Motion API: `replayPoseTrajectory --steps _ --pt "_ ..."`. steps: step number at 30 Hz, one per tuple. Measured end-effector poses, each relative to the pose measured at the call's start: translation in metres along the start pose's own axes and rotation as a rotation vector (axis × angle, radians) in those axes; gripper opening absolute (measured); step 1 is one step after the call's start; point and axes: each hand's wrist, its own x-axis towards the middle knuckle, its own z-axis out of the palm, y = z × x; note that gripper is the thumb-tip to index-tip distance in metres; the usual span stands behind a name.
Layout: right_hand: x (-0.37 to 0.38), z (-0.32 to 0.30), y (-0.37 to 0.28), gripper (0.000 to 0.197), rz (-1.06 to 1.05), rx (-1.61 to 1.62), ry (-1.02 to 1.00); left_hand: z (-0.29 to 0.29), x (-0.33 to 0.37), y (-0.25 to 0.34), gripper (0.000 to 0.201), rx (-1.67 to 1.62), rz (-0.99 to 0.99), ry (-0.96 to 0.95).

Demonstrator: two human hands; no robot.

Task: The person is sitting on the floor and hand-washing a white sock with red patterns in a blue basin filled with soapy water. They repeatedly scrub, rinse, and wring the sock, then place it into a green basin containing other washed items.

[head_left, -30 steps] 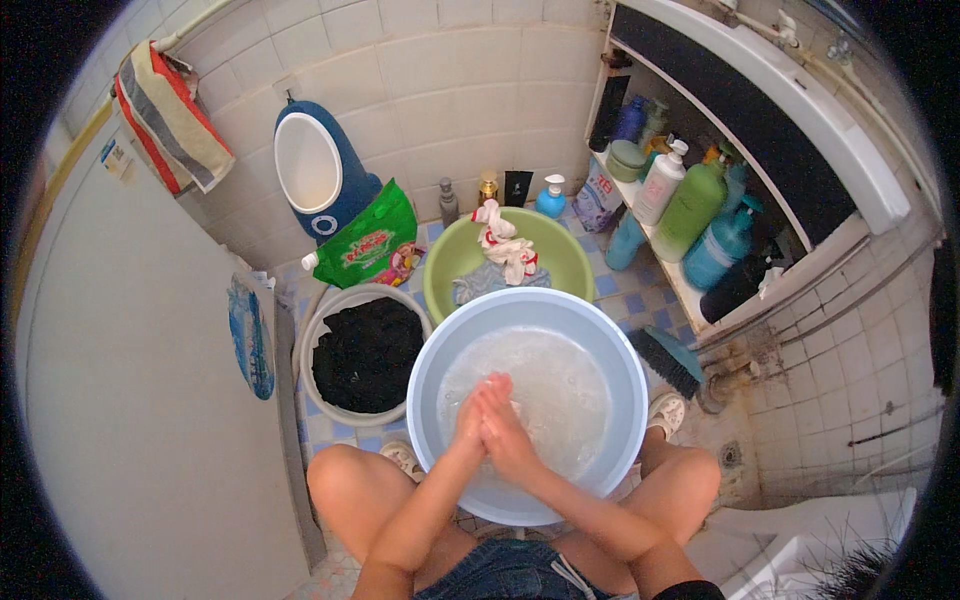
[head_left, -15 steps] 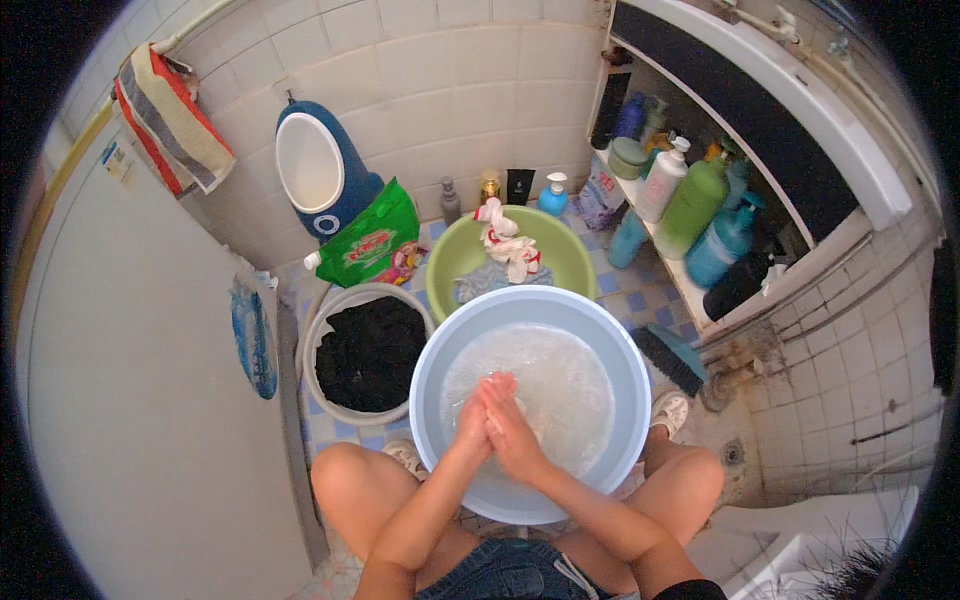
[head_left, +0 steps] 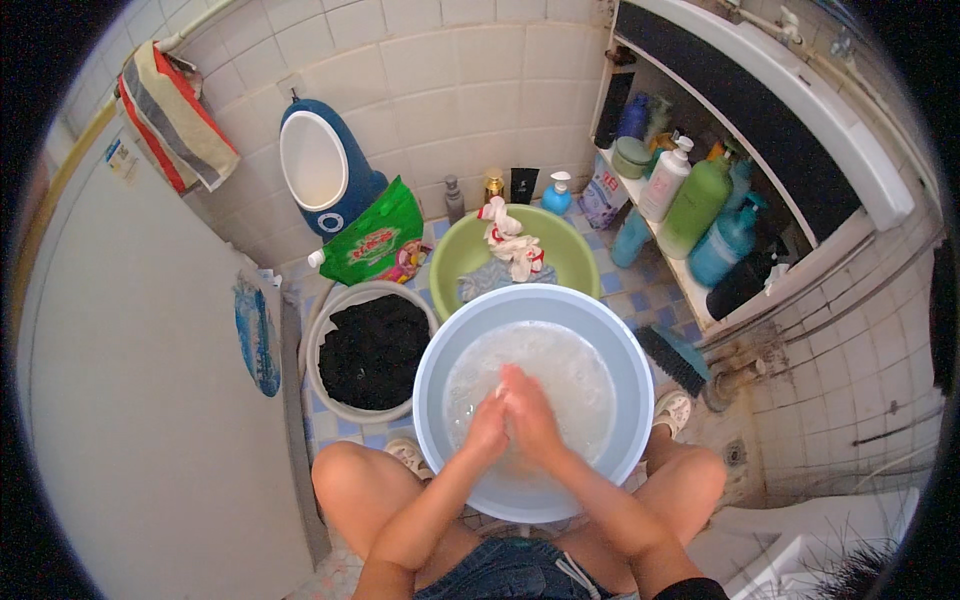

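Observation:
Between my knees stands a light blue basin (head_left: 632, 400) holding cloudy, foamy water (head_left: 570, 375). My left hand (head_left: 487, 425) and my right hand (head_left: 530, 408) are pressed together over the middle of it, fingers closed against each other. A small whitish bit shows between them, too little to name. Motion smears the right fingers. Behind the blue basin, partly covered by its rim, is a green basin (head_left: 575, 250) with red-and-white cloth (head_left: 512, 240) and grey-blue cloth (head_left: 500, 278) in it.
At the left a pale tub (head_left: 330, 398) holds dark cloth (head_left: 372, 350), with a green pouch (head_left: 375, 240) behind it. A shelf (head_left: 690, 290) of bottles and a scrub brush (head_left: 675, 360) are at the right. Several bottles line the wall. A grey door panel (head_left: 150, 370) bounds the left.
My right hand has slid up and a little right against the left. Both hands remain together over the blue basin. The view has shifted slightly.

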Motion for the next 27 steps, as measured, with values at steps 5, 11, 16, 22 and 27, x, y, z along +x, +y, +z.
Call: replayPoseTrajectory --steps 5,11,16,22,27 --pt "0.011 -0.033 0.047 0.031 0.346 0.385 0.235 0.016 -0.009 0.040 0.027 0.961 0.239 0.003" --pt "0.012 -0.051 0.039 0.027 0.371 0.235 0.132 0.001 0.000 0.050 0.021 0.729 0.246 0.083" --pt "0.014 -0.053 0.023 0.028 0.268 0.274 0.083 0.013 -0.007 0.053 0.026 0.686 0.328 0.005" --pt "0.014 -0.053 0.008 0.033 0.347 0.154 -0.243 0.013 -0.012 0.055 0.025 0.699 0.347 -0.103" --pt "0.016 -0.075 0.008 0.024 0.425 0.482 -0.068 0.012 -0.013 0.074 0.024 1.022 0.073 -0.115"
